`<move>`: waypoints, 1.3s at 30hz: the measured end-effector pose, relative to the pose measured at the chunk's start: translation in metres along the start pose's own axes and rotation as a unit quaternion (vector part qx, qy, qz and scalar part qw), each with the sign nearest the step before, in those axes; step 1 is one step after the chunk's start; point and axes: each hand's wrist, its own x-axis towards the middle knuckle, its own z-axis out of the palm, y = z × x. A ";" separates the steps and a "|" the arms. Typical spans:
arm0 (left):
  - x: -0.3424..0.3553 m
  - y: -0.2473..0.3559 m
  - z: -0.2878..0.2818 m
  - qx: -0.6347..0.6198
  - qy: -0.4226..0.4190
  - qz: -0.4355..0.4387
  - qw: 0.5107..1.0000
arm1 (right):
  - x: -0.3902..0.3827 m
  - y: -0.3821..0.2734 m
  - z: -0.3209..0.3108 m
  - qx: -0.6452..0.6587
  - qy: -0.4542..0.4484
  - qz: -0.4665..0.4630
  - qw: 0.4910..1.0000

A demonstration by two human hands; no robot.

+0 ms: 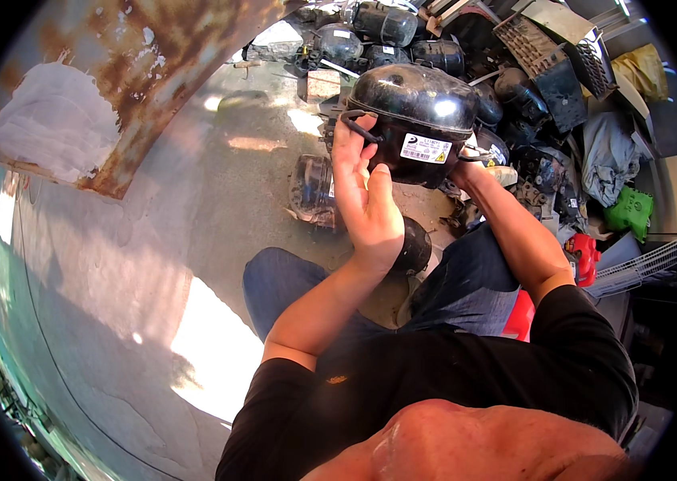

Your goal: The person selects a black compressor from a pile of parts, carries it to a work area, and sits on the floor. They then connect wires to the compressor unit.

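While the left hand [366, 200], thumb raised, grips a glossy black domed metal compressor [415, 104] beyond blue denim-clad knees [276, 280], the right hand [467, 171], fingers hidden, holds its right side; grey concrete floor [186, 208] spreads leftward below a rust-stained metal sheet [150, 88], piled scrap [561, 90] crowding the right
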 end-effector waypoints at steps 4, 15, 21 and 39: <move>0.004 0.000 -0.003 -0.042 0.019 -0.026 0.999 | -0.004 -0.003 0.009 0.022 0.013 0.015 1.000; 0.008 -0.005 -0.009 -0.087 0.030 -0.020 0.996 | 0.006 0.000 -0.006 0.105 -0.003 -0.020 0.994; 0.011 0.000 -0.010 -0.088 0.041 -0.036 0.995 | 0.009 0.003 -0.009 0.016 -0.008 -0.116 0.993; 0.010 -0.004 -0.003 -0.080 0.008 -0.044 0.996 | -0.008 -0.010 0.005 0.035 0.054 -0.015 0.998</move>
